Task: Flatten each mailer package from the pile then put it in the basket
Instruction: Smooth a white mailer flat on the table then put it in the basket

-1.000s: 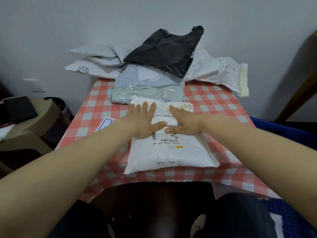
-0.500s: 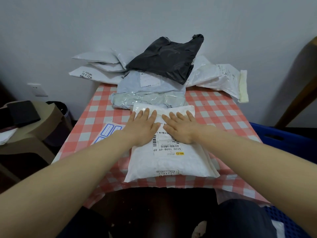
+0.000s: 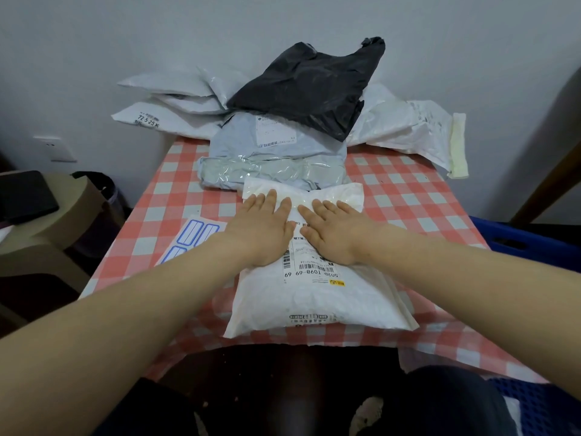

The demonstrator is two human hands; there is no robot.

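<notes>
A white mailer package [image 3: 317, 297] with a barcode label lies on the red-checked table [image 3: 418, 199] near its front edge. My left hand [image 3: 262, 229] and my right hand [image 3: 333, 231] lie side by side, palms down and fingers straight, pressing on the far half of that package. Behind it the pile holds a grey mailer [image 3: 273, 158], a black mailer [image 3: 309, 86] on top, white mailers at the left [image 3: 163, 114] and a white mailer at the right [image 3: 405, 127]. A blue basket [image 3: 522, 243] shows at the right edge, mostly hidden by my right arm.
A sheet of blue-bordered labels [image 3: 191, 239] lies on the table to the left of my left hand. A beige stool [image 3: 47, 228] with a dark object on it stands left of the table. The wall is right behind the pile.
Both hands have slid from the package's middle toward its far end, and my right hand turned from lying crosswise to pointing straight ahead beside the left.
</notes>
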